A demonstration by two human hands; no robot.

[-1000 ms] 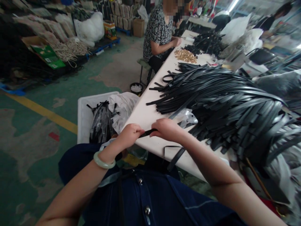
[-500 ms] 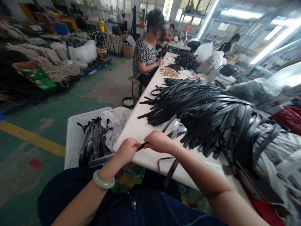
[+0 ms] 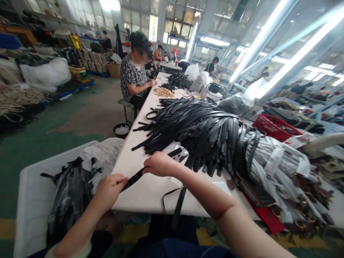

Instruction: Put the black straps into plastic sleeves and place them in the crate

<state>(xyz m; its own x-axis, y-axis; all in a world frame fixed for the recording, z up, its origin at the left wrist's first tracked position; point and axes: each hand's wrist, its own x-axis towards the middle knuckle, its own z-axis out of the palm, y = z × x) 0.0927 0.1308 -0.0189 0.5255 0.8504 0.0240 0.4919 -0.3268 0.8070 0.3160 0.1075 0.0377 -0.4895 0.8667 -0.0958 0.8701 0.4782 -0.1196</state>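
A black strap [image 3: 134,178] is stretched between my two hands over the near left corner of the white table [image 3: 142,199]. My left hand [image 3: 109,188] is closed on its lower end. My right hand [image 3: 159,164] pinches it farther up, and a black strap end sticks out past the knuckles. Beneath my right forearm, more black strap [image 3: 179,204] hangs over the table's near edge. A large heap of black straps [image 3: 199,125] lies just beyond my right hand, with a bit of clear plastic at its near side.
To the left stands a white bin [image 3: 29,200] holding wrapped black straps [image 3: 71,190] and white cloth. A co-worker [image 3: 135,71] sits at the table's far left side near a pile of gold-coloured pieces [image 3: 163,92]. White-wrapped straps [image 3: 271,157] and a red bag [image 3: 274,127] are at right.
My hands have drawn farther apart, so more of the strap shows between them. The camera view has turned right, and the table and bin appear farther left.
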